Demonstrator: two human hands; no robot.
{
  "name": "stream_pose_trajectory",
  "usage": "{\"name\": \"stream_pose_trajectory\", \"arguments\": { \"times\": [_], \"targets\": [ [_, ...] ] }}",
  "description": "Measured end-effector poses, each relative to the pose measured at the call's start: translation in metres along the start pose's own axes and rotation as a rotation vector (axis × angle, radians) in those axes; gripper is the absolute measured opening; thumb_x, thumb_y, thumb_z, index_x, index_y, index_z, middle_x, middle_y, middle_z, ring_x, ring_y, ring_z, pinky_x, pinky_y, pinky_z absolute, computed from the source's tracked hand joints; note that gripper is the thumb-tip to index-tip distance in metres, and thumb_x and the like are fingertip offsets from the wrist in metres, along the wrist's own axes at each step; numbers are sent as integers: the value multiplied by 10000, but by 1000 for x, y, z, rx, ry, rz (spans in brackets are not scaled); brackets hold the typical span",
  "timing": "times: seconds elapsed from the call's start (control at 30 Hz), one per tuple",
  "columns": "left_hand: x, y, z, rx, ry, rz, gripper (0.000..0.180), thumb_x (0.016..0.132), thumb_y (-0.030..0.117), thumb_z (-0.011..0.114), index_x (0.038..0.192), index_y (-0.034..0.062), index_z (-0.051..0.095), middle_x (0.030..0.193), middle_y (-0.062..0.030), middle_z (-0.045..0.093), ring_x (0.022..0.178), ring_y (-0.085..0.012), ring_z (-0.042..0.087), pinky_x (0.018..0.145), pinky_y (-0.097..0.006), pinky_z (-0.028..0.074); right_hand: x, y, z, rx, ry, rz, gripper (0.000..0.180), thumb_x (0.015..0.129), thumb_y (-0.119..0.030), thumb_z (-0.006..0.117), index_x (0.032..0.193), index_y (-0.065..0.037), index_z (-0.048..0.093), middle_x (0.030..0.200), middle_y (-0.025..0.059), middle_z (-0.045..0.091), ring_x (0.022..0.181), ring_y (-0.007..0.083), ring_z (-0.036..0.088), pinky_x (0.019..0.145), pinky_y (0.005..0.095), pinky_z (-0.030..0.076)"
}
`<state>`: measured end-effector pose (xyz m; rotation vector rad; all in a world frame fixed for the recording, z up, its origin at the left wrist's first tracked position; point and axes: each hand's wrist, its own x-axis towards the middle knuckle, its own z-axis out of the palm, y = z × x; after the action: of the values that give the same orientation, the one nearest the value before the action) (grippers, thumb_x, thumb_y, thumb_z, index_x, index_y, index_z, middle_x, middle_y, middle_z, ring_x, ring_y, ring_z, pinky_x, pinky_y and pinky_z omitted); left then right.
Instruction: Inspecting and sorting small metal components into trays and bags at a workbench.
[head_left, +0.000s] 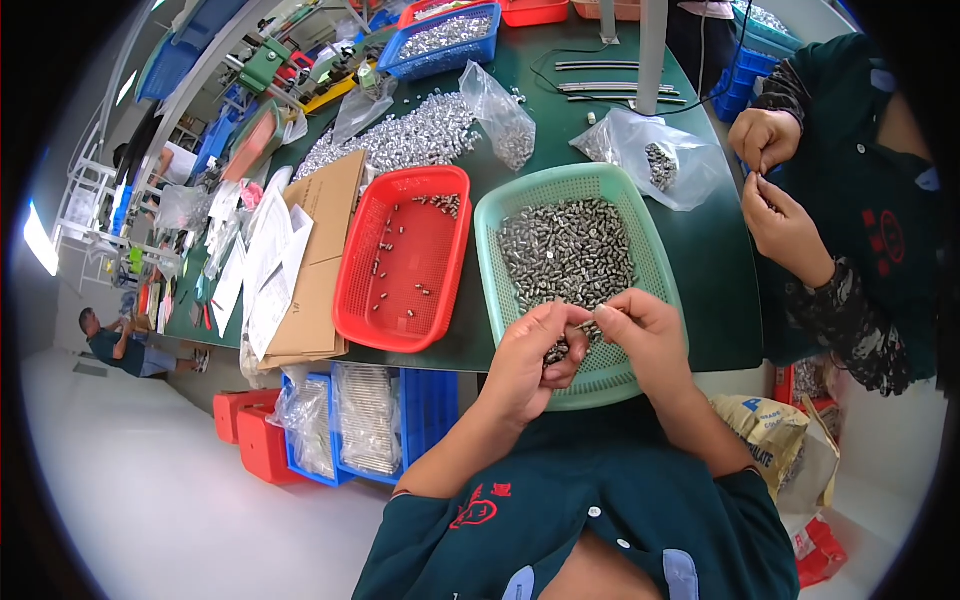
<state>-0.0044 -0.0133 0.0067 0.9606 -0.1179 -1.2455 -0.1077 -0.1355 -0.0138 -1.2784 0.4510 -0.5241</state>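
Over the near side of a pale green plastic basket (pixel 486 245), my two hands meet at the fingertips. Small dark silver metal fittings (pixel 567 245) fill much of that basket. My left hand (pixel 530 358) is closed, with several of the same fittings in its curled fingers. Thumb and forefinger of my right hand (pixel 652 342) pinch a small metal fitting against my left fingertips; most of it is hidden. Left of the green basket stands a red basket (pixel 425 260) with a few scattered fittings and a small cluster in its far corner.
Flattened cardboard (pixel 318 290) and papers (pixel 282 270) lie left of the red basket. Behind are a heap of shiny metal pieces (pixel 425 130), a blue bin (pixel 440 62) and plastic bags (pixel 690 155). A co-worker's hands (pixel 780 190) are at the right, beyond a white post (pixel 652 55).
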Motion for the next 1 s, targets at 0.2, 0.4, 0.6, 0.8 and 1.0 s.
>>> {"name": "stream_pose_trajectory", "arguments": {
  "times": [0.2,0.4,0.6,0.8,1.0],
  "targets": [
    [7,-3,-3,260,11,57,167,895,204,585,923,44,544,631,15,489,464,-28,318,417,-179,219,0,-7,-1,-312,44,-181,137,829,-76,649,737,12,598,645,-12,535,595,45,450,531,213,364],
    [15,-1,-14,172,57,-29,174,921,211,531,923,37,545,633,9,485,455,-28,311,407,-172,213,1,-9,-17,-181,188,-186,135,824,-65,651,736,17,591,621,-16,513,592,47,448,540,206,365],
    [15,7,-3,117,138,-97,289,956,277,420,1015,17,530,700,-28,516,461,-43,311,408,-183,218,-5,-2,-15,-168,180,-157,136,830,-68,646,747,21,587,647,-9,520,613,45,450,537,211,364],
    [9,7,-7,-24,-23,-144,206,916,163,444,1020,5,527,733,-60,553,455,-49,320,403,-175,245,-4,-4,-5,-261,110,-255,132,825,-72,653,749,17,591,642,3,510,600,58,453,522,219,357],
    [7,-2,-13,-203,-149,-115,134,933,174,490,948,52,540,672,-45,541,406,-52,299,384,-186,227,-4,-5,-1,-342,86,-326,106,811,-51,655,743,6,597,655,35,536,590,94,483,521,237,367]
  ]
}}
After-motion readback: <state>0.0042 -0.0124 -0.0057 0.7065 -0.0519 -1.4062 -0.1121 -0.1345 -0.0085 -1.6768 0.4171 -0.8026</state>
